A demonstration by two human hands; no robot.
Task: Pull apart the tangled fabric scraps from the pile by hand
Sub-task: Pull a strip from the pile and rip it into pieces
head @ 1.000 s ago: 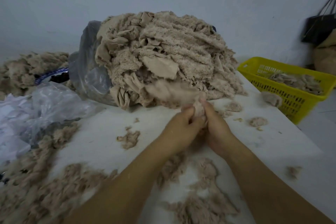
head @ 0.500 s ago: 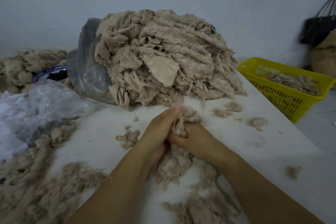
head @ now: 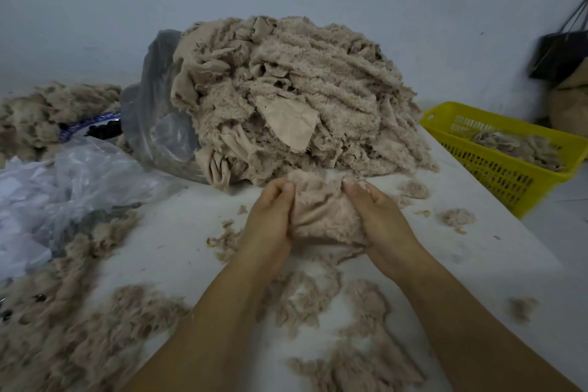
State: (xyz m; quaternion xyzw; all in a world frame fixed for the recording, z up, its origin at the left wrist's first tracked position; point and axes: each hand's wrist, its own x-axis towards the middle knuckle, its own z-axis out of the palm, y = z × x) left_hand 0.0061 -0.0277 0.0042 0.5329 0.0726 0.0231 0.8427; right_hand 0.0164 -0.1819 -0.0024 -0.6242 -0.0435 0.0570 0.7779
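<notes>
Scrap: we hold one fuzzy beige scrap (head: 321,213) stretched between our two hands, just above the tabletop (head: 171,242) and in front of the pile's near edge.
Left hand: our left hand (head: 270,219) pinches the scrap's left edge, thumb and fingers curled round it.
Right hand: our right hand (head: 380,219) grips the right edge likewise (its fingers are tucked under the cloth, out of sight).
Pile: the tangled pile (head: 296,95) sits far and centre, spilling from a grey plastic bag (head: 156,111).
Fluff: torn fluff (head: 302,296) lies scattered near us, beneath our forearms.
Basket: a yellow basket (head: 496,169) holding more scraps stands at the right.
</notes>
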